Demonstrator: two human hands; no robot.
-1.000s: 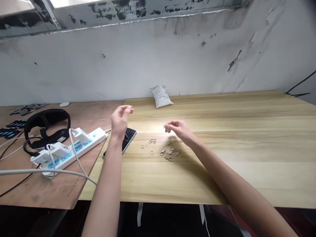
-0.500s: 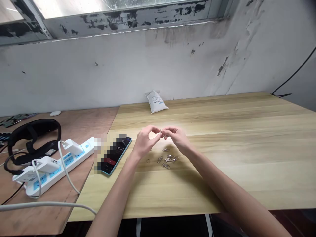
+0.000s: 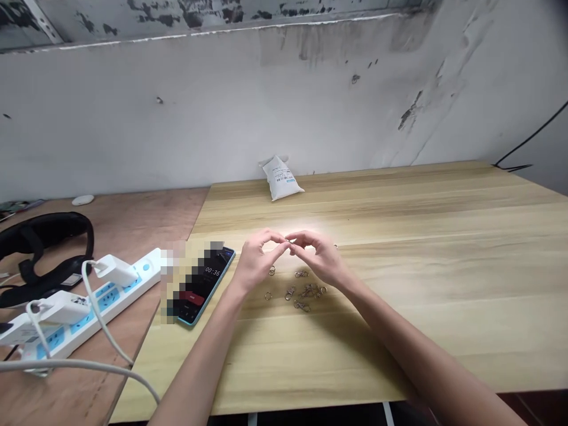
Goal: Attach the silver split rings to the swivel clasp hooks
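At far left, on the brown surface (image 3: pixel 133 219), a white power strip (image 3: pixel 153 260) carries plugged-in chargers; just right of it, on the pale wooden surface (image 3: pixel 421 266), a phone (image 3: pixel 206 284) lies face up, its display reading 00:36. Next, left grip (image 3: pixel 252 260): thumb and forefinger brought together, pinching a small metal piece (image 3: pixel 289 241) from its left side. Under this grip, loose split rings (image 3: pixel 268 296) rest on the wood. The piece is raised above the surface at fingertip level, midway between the two grips; too small and too covered to tell whether ring, clasp or both. Below it and slightly right, a loose group of swivel clasps (image 3: pixel 302 306) lies flat, some touching, untouched by either grip. Right grip (image 3: pixel 322 257): likewise closed at the tips, pinching the piece from the right. Step in hand, as judged: two-handed fine work on this one piece. Next move probably calls for steady opposed pinches, one bracing while the other pries or turns; slipping off so small a part is the likeliest fault.
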